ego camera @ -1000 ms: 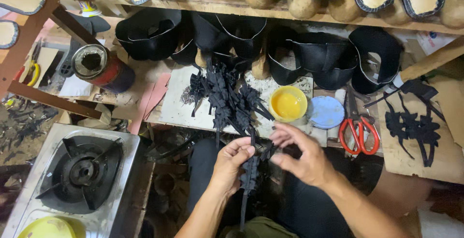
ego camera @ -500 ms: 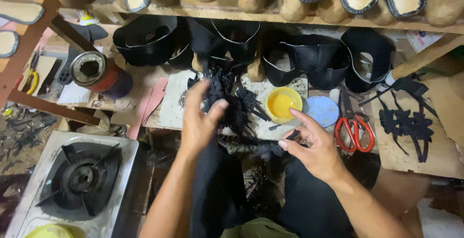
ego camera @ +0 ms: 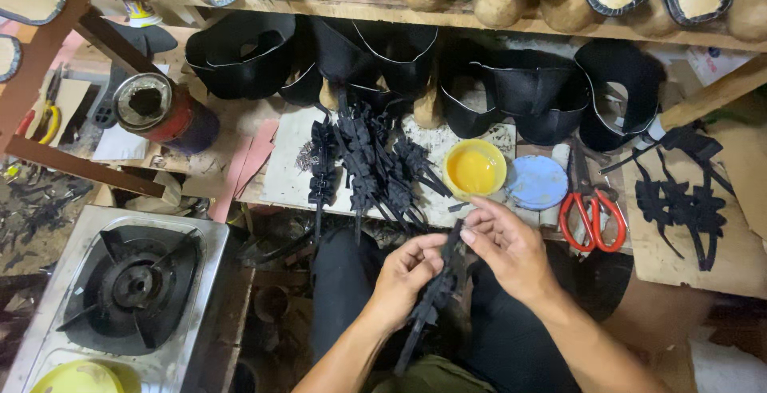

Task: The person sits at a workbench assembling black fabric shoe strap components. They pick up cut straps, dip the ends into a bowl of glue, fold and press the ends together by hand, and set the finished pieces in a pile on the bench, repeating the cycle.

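Observation:
Over my lap, both hands hold one black cut leather strap piece (ego camera: 432,300) with jagged edges. My left hand (ego camera: 406,278) grips its middle from the left. My right hand (ego camera: 506,248) pinches its upper end with thumb and fingers. Just beyond my hands a pile of similar black strap pieces (ego camera: 371,161) lies on a pale work board (ego camera: 281,181). To the right of the pile stands a small yellow cup of glue (ego camera: 474,168), with a round blue lid (ego camera: 537,181) beside it.
Red-handled scissors (ego camera: 592,214) lie right of the lid, and more black cutouts (ego camera: 677,201) rest on cardboard at far right. Black shoe uppers (ego camera: 529,89) line the back under a shelf of shoe lasts. A tin can (ego camera: 151,110) and a gas stove (ego camera: 128,284) are at left.
My left hand reached out to the pile on the board, then came back toward my lap. Both hands now hold a strap piece together.

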`<state>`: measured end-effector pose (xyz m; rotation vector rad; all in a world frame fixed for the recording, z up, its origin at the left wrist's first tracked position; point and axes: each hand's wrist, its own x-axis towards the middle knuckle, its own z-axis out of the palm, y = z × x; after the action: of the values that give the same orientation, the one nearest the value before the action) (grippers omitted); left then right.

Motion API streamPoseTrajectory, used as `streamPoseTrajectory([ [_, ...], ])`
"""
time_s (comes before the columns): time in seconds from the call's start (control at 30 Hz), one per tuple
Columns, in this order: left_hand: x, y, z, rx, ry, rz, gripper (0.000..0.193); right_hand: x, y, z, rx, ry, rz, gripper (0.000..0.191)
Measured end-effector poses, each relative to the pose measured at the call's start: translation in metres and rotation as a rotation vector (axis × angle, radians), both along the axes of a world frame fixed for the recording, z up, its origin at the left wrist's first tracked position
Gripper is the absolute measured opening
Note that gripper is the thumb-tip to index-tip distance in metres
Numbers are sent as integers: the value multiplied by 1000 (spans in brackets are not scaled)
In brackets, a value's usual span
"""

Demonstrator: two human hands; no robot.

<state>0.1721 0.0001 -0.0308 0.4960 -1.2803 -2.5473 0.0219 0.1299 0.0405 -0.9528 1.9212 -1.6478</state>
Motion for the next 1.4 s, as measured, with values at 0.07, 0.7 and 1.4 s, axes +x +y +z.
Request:
streamPoseTrajectory([
  [0.07, 7, 1, 5, 140, -22, -17, 36, 7, 3, -1, 22, 111, 9, 51],
  [0.7, 25, 8, 40, 290, 47, 20, 49, 24, 4, 5, 13, 1030, 144, 53],
  [1.4, 15, 7, 15, -73, 19, 170, 56, 48, 2, 5, 213, -21, 122, 89],
])
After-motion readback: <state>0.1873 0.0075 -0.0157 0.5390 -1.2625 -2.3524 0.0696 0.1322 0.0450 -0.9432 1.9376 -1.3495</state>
